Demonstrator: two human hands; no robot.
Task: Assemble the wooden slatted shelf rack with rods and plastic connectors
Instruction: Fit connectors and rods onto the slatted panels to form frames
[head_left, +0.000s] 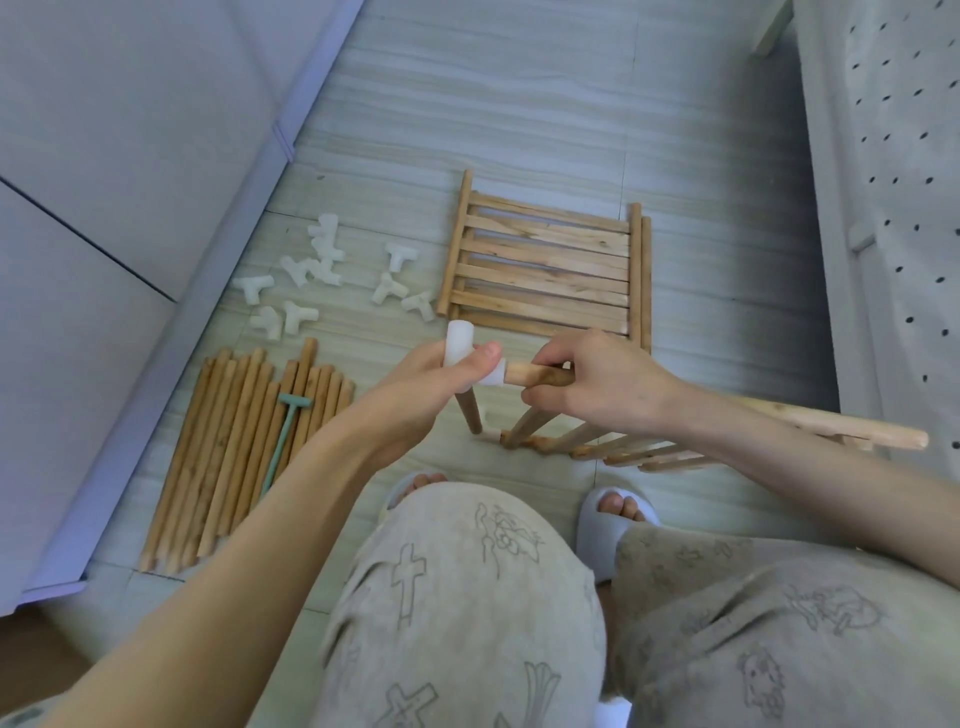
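Gripping a white plastic connector (470, 358) at frame centre, the left hand (441, 379) has fingers and thumb curled round its body. The right hand (587, 384) is clenched round the end rod of a slatted panel (649, 447), which hangs down and to the right toward the lower right of the frame. The rod's tip (524, 374) sits at or just inside the connector's side socket; how deep it is seated cannot be told. A second rod (470, 413) hangs from the connector's underside toward the floor.

Stock on the floor: a flat slatted shelf (545, 270) above centre, loose connectors (311, 275) at centre left, a bundle of rods (244, 452) at lower left with a small green mallet (283, 441) lying on it.

Risks, as judged:
- The panel is held by one end only; its weight may tilt the rod tip off the socket axis, causing a jammed or shallow joint.
- Twisting to force entry could work the hanging rod loose from its own socket.
- A partly seated joint may pull apart once the frame is stood up; the mallet lies untouched, so hand pressure alone may fall short.
- The left thumb lies close to the socket mouth and could be pinched
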